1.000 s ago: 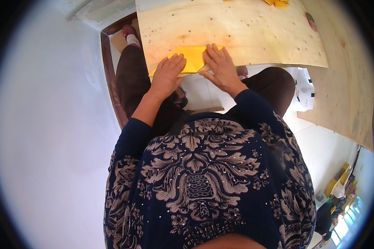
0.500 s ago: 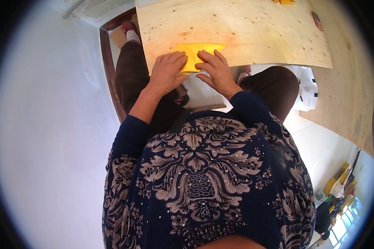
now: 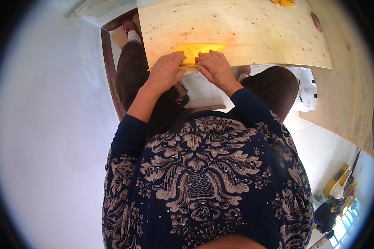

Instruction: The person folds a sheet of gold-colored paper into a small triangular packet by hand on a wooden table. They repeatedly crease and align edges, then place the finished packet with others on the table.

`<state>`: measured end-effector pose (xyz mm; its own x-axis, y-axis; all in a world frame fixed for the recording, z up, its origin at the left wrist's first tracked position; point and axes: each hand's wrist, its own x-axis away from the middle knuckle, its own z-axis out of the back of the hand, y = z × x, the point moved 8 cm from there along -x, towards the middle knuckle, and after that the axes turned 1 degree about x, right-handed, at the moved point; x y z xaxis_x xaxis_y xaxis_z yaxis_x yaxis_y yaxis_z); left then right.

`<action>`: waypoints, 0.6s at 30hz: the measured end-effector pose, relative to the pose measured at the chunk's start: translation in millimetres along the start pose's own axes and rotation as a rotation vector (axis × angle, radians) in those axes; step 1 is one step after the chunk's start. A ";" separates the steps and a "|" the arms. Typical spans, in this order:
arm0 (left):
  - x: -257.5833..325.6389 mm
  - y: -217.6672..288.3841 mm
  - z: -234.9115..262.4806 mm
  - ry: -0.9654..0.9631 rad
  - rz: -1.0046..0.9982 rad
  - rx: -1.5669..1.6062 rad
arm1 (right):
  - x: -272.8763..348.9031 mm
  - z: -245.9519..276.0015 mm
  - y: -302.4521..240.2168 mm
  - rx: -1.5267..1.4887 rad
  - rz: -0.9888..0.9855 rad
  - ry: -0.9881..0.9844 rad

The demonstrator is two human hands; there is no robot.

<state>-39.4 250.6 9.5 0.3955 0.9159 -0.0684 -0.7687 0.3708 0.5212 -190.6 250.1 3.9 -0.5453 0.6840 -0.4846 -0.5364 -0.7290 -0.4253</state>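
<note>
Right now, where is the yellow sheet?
In the head view, the yellow sheet lies at the wooden board's near-left edge, touched by the left hand and right hand.

Bright yellow sheet on pale, knotted wood

The sheet is a strong yellow, with paler glints where it catches light. The table is cream-tan wood dotted with brown knots, blushed orange near the sheet. A scrap at its far edge is orange-yellow. The sweater is navy, patterned with taupe leaves, scrolls and small flowers, and specked with white, orange and blue dots. The trousers are very dark brown, the left shoe dark red, its sock whitish. The bag is white with black patches.
</note>
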 end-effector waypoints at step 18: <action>-61.0 -91.1 -0.7 -0.307 0.522 0.165 | -10.5 7.3 42.6 -0.089 -0.522 0.140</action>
<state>6.1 161.1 -34.4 0.1343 0.8751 0.4650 -0.8216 -0.1641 0.5460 -212.5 212.0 -3.6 -0.1270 0.9498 -0.2860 -0.6530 -0.2970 -0.6967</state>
